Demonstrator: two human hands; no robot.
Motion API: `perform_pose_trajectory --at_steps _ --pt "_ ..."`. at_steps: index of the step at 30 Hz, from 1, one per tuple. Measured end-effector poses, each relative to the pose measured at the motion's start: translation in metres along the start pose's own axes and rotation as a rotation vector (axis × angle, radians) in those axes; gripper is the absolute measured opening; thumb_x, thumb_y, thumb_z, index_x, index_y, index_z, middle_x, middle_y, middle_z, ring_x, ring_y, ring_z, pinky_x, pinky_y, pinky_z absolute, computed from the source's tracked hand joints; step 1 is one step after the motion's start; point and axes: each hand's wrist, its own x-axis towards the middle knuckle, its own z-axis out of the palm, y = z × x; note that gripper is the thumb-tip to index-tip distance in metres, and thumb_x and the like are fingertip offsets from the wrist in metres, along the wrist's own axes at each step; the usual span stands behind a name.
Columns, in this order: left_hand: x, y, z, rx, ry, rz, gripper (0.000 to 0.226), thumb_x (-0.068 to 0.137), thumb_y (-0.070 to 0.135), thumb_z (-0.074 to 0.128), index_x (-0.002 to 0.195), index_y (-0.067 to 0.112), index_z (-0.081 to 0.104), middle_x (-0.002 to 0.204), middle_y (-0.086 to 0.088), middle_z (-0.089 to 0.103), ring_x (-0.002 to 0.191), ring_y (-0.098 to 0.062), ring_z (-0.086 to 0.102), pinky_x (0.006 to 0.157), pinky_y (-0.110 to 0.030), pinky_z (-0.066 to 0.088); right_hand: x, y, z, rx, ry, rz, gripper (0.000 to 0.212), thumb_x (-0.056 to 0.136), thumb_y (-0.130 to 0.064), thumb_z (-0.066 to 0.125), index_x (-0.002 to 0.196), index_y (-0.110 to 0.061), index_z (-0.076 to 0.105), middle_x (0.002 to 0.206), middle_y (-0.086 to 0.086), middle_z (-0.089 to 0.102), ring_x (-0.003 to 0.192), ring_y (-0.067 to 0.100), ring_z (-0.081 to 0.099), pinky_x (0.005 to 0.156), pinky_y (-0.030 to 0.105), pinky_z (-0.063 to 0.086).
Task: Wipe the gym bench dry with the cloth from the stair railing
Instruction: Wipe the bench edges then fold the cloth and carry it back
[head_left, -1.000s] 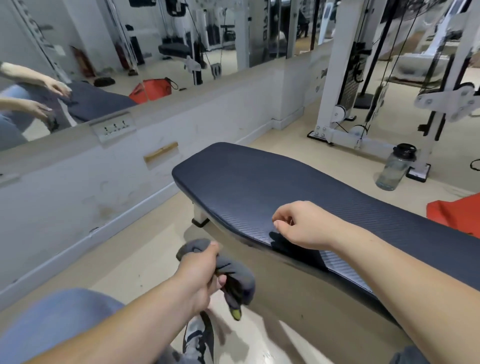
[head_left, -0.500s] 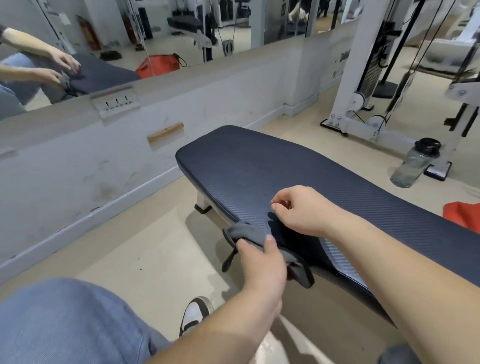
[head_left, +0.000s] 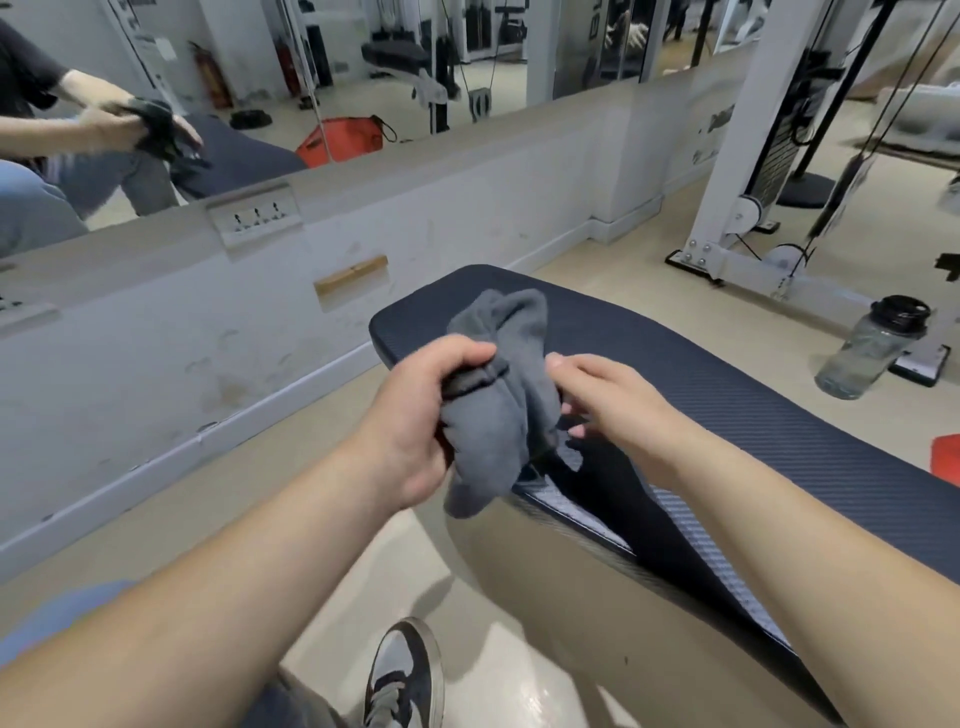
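**CLOTH RE-GRIP ABOVE BENCH PAD, BOTH HANDS**

**1. Cloth position.** The grey cloth (head_left: 498, 410) is bunched and held in the air just above the near edge of the bench pad (head_left: 737, 410). It is not spread on the pad. Its long axis runs approx. vertical: the top lobe tilts away from the person and the lower tail hangs past the pad edge.

**2. Hands.**
- **L:** the left hand (head_left: 415, 421) grips the bunch from its left side, thumb over the top fold, fingers curled behind.
- **R:** the right hand (head_left: 618, 410) sits at the cloth's right side, fingers only lightly bent, thumb and tips against the fabric. Whether it pinches a fold cannot be told.

**3. Key relation.** The cloth lies between the two hands, w/ the L hand carrying it. The pad is directly below and extends to the right. The likely next move is to flatten the bunch, then lower it onto the pad.

**4. Change vs. 0.5 s ago.**
- **Cloth:** it was pressed on the pad's near edge under the L hand and is now lifted clear.
- **R hand:** it was a loose fist resting on the pad and has now opened and moved to the cloth.

Pad wetness cannot be judged.
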Motion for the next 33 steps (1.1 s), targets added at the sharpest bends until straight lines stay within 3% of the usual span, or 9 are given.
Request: perform_pose_trajectory --at_steps 4,7,10,13,15,18,21,28,33 --pt "0.013 -0.002 -0.014 0.013 -0.057 -0.215 0.034 0.090 0.035 0.067 0.113 0.011 0.077 0.117 -0.012 0.077 0.107 -0.028 0.073 0.102 -0.041 0.053 -0.004 -0.003 -0.010 0.351 -0.250 0.172 0.034 0.097 -0.044 0.064 0.080 -0.019 0.079 0.083 -0.001 0.077 0.075 0.011 0.073 0.074 0.026 0.056" --pt "0.020 -0.025 -0.016 0.209 -0.052 -0.234 0.037 0.092 0.032 0.073 0.122 0.010 0.073 0.120 -0.012 0.076 0.113 -0.026 0.072 0.101 -0.041 0.055 -0.003 0.009 -0.006 0.126 -0.135 0.273 0.074 0.069 -0.036 0.085 0.133 -0.007 0.060 0.115 0.008 0.077 0.095 0.022 0.078 0.087 0.039 0.061" --pt "0.030 -0.028 -0.012 0.324 0.024 -0.166 0.027 0.096 0.026 0.069 0.117 0.010 0.073 0.114 -0.011 0.079 0.106 -0.025 0.075 0.087 -0.037 0.059 -0.003 0.008 -0.007 0.004 0.000 0.151 0.018 0.085 -0.026 0.077 0.098 -0.015 0.070 0.090 -0.001 0.079 0.080 0.015 0.074 0.073 0.031 0.059" --pt "0.044 -0.018 -0.013 0.368 0.096 -0.061 0.025 0.096 0.035 0.069 0.107 0.014 0.073 0.109 -0.007 0.078 0.088 -0.022 0.074 0.076 -0.034 0.058 -0.002 0.005 -0.011 0.034 0.163 0.053 0.018 0.091 -0.028 0.073 0.094 -0.011 0.071 0.092 0.007 0.079 0.078 0.018 0.069 0.074 0.033 0.055" --pt "0.050 -0.022 -0.018 0.655 0.206 0.057 0.042 0.089 0.042 0.073 0.122 0.017 0.064 0.124 -0.009 0.067 0.090 -0.023 0.067 0.071 -0.034 0.057 0.003 0.010 -0.015 -0.277 0.279 -0.019 0.017 0.090 -0.034 0.071 0.098 -0.020 0.067 0.087 -0.001 0.072 0.079 0.017 0.065 0.073 0.032 0.051" --pt "0.044 -0.049 -0.029 1.423 0.251 0.240 0.083 0.082 0.069 0.060 0.153 0.037 0.033 0.158 -0.006 0.030 0.139 -0.031 0.039 0.110 -0.044 0.043 0.002 0.019 -0.018 -0.722 0.254 -0.029 0.020 0.090 -0.041 0.063 0.108 -0.032 0.062 0.096 -0.009 0.068 0.093 0.019 0.065 0.083 0.037 0.055" --pt "0.035 -0.080 -0.026 1.753 -0.004 0.431 0.066 0.089 0.075 0.037 0.151 0.050 0.034 0.162 0.002 0.023 0.143 -0.031 0.023 0.117 -0.050 0.028 0.002 0.017 -0.016 -0.761 0.257 -0.023 0.021 0.091 -0.043 0.060 0.108 -0.032 0.065 0.101 -0.008 0.069 0.096 0.021 0.065 0.086 0.040 0.056" --pt "0.070 -0.067 -0.027 1.817 0.163 0.435 0.040 0.095 0.064 0.041 0.124 0.043 0.059 0.132 0.003 0.045 0.118 -0.030 0.041 0.103 -0.044 0.036 -0.001 0.023 -0.018 -0.650 0.184 0.001 0.017 0.093 -0.036 0.063 0.083 -0.024 0.070 0.074 -0.007 0.072 0.073 0.013 0.067 0.072 0.031 0.056" --pt "0.040 -0.094 0.004 1.748 0.200 0.326 0.068 0.080 0.085 0.035 0.115 0.032 0.060 0.128 -0.001 0.042 0.116 -0.031 0.037 0.102 -0.043 0.041 -0.014 0.018 -0.027 -0.627 0.257 -0.014 0.020 0.093 -0.038 0.062 0.085 -0.023 0.072 0.078 -0.008 0.073 0.076 0.011 0.068 0.066 0.026 0.052"
